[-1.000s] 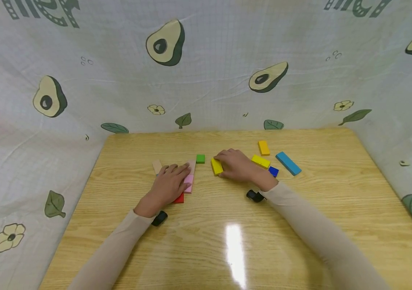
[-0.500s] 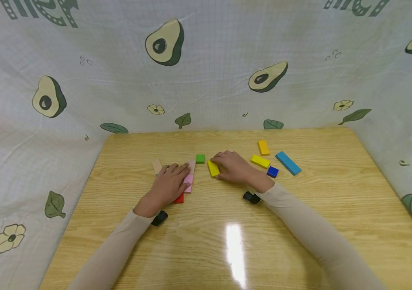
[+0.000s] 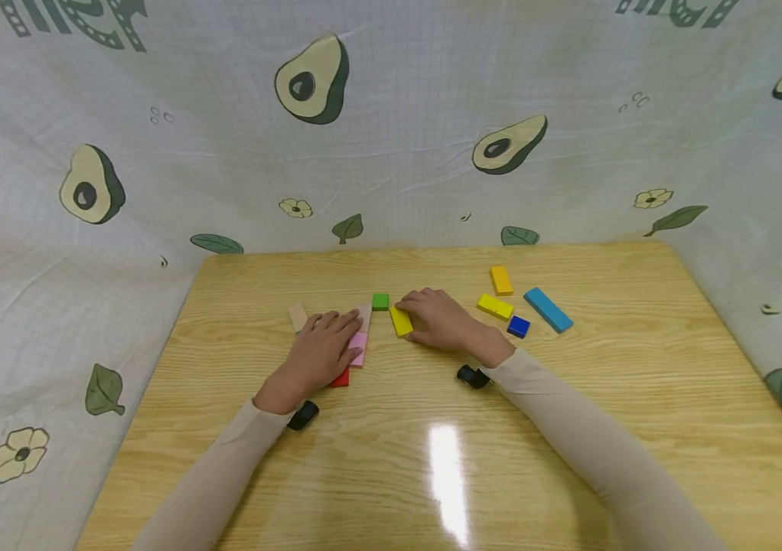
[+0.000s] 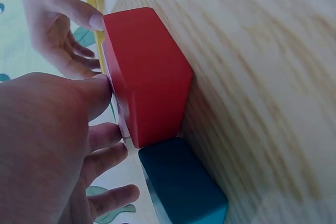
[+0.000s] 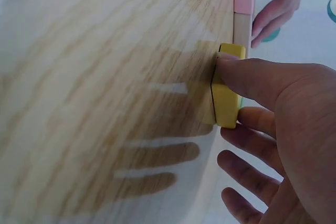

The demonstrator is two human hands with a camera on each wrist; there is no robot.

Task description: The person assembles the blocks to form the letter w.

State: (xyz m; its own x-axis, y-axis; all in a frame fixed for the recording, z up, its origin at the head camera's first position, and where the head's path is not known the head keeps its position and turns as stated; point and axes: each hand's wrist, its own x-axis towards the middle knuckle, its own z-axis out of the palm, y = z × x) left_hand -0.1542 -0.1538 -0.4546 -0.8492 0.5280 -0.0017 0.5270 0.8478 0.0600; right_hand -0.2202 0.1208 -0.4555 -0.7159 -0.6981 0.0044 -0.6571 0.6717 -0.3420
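My right hand (image 3: 441, 317) pinches a yellow block (image 3: 400, 322) between thumb and fingers, close over the tabletop; its other fingers are spread in the right wrist view. Just left of it stands a small green block (image 3: 380, 301). My left hand (image 3: 318, 352) lies with extended fingers over a group of blocks, partly hiding them. A pink block (image 3: 358, 350) and a pale pink block (image 3: 365, 315) form a line at its right side, the thumb touching the pink one. Below the palm shows a red block (image 4: 147, 72), with a dark teal block (image 4: 181, 182) at its end.
A beige block (image 3: 298, 315) sits beyond the left hand. On the right lie another yellow block (image 3: 495, 307), an orange block (image 3: 501, 281), a dark blue block (image 3: 518, 327) and a long blue block (image 3: 548, 310). A patterned cloth (image 3: 405, 138) hangs behind the wooden table (image 3: 377, 474).
My right hand has slid the yellow block a little leftward, nearer to the green and pale pink blocks. The dark blue block is more exposed now. My left hand stays in place.
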